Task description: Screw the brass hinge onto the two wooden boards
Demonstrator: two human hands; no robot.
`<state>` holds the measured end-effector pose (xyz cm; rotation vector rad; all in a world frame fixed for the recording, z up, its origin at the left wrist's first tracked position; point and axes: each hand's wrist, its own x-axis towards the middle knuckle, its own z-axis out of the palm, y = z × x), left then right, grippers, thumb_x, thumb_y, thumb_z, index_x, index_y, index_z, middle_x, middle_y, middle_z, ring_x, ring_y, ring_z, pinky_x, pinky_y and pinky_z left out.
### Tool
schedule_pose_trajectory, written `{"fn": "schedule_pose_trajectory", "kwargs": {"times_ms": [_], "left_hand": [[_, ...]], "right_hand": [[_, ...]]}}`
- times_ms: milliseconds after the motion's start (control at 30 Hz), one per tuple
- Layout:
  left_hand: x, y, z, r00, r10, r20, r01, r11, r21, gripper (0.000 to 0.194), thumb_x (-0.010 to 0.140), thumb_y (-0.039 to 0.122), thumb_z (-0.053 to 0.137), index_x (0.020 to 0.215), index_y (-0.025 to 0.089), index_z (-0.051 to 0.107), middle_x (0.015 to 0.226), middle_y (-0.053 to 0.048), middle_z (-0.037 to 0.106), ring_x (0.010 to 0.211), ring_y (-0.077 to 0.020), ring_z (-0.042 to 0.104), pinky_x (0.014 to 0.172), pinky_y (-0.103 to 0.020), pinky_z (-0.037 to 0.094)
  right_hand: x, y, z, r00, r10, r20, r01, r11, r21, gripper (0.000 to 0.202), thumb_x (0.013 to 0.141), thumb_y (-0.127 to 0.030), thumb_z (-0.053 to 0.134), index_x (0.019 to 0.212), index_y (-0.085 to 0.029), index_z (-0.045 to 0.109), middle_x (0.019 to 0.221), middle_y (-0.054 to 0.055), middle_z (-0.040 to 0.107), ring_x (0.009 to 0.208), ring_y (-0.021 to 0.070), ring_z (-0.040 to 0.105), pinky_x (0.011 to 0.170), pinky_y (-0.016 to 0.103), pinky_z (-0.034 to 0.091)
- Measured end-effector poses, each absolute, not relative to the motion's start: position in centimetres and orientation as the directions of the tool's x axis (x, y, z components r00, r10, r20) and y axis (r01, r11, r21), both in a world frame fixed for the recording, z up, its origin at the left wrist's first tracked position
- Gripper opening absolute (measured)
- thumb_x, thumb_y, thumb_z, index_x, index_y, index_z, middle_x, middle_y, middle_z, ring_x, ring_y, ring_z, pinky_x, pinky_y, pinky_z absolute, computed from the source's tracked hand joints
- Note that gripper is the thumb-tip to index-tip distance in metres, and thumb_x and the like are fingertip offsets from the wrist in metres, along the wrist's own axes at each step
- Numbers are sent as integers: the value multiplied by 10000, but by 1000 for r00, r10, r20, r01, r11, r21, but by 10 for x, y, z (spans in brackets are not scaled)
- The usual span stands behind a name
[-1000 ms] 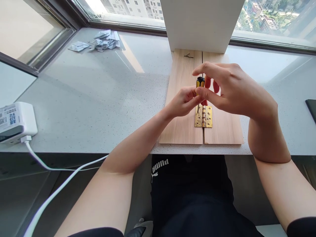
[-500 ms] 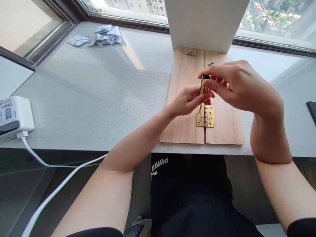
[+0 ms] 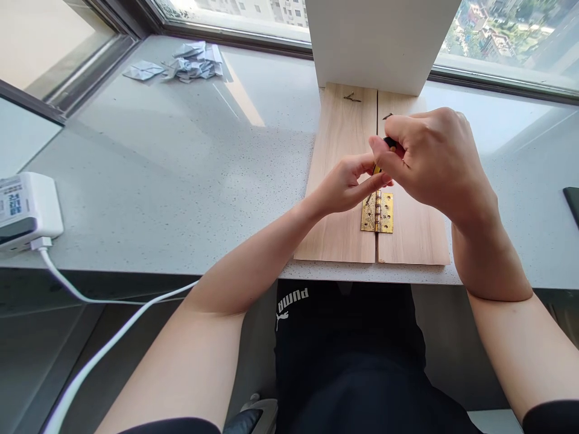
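Both hands are on a screwdriver with a yellow and black handle [image 3: 377,170], held above a brass hinge [image 3: 386,212]. My right hand [image 3: 427,160] is closed around the top of the handle. Lower down, my left hand [image 3: 350,184] pinches the handle between thumb and fingers. The shaft slants down to the upper part of the hinge's left leaf; whether a screw is under the tip is too small to tell. The hinge lies across the gap between two pale wooden boards [image 3: 335,238], its knuckle along the seam.
Loose screws [image 3: 351,97] lie at the far end of the left board, with more small screws [image 3: 388,116] on the right one. A white pillar [image 3: 380,45] stands behind. Crumpled paper packets [image 3: 194,63], a white charger [image 3: 31,205] with cable and a dark flat object [image 3: 572,205] rest on the counter [image 3: 181,169].
My right hand has turned on the handle, its fingers now curled over the top and the wrist rotated. My left hand stays nearly in place. The view has shifted slightly.
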<state>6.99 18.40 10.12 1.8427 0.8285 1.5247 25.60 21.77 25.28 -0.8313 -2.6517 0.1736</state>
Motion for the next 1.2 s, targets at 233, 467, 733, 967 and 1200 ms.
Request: {"fn": "schedule_pose_trajectory", "kwargs": {"times_ms": [233, 467, 733, 967, 1200], "left_hand": [[65, 183, 102, 181, 763, 620, 149, -644, 750, 687, 1184, 888, 701, 991, 238, 815, 947, -98, 871, 891, -259, 894, 755, -381, 730], [65, 182, 106, 201, 759, 619, 133, -647, 750, 661, 1191, 872, 710, 1039, 240, 829, 942, -79, 871, 898, -247, 897, 788, -383, 733], [64, 182, 105, 191, 768, 612, 111, -636, 764, 667, 1206, 849, 705, 1024, 221, 837, 966, -99, 882, 924, -247, 906, 814, -370, 739], [66, 184, 98, 169, 729, 664, 205, -685, 699, 626, 1244, 807, 663, 1017, 244, 814, 926, -84, 847, 861, -241, 854, 732, -381, 684], [66, 184, 95, 127, 739, 662, 247, -669, 701, 634, 1227, 832, 668, 1046, 245, 825, 957, -97, 864, 880, -264, 854, 741, -399, 679]], "right_hand": [[263, 217, 255, -787, 560, 258, 488, 821, -295, 673, 1224, -729, 595, 771, -300, 344, 703, 34, 537, 659, 214, 395, 675, 441, 301], [275, 231, 264, -894, 411, 178, 317, 861, -399, 368, 1187, -505, 663, 887, -307, 584, 844, 35, 712, 813, 267, 627, 842, 455, 509], [271, 229, 265, -880, 421, 220, 343, 883, -319, 488, 1188, -451, 614, 793, -316, 359, 727, 27, 610, 723, 247, 545, 763, 456, 431], [255, 219, 249, -770, 566, 295, 539, 824, -173, 627, 1208, -565, 568, 716, -291, 293, 629, 18, 411, 634, 207, 327, 684, 440, 249], [261, 214, 250, -773, 582, 252, 528, 811, -254, 726, 1219, -867, 472, 781, -301, 347, 702, 41, 515, 675, 250, 427, 691, 452, 303]]}}
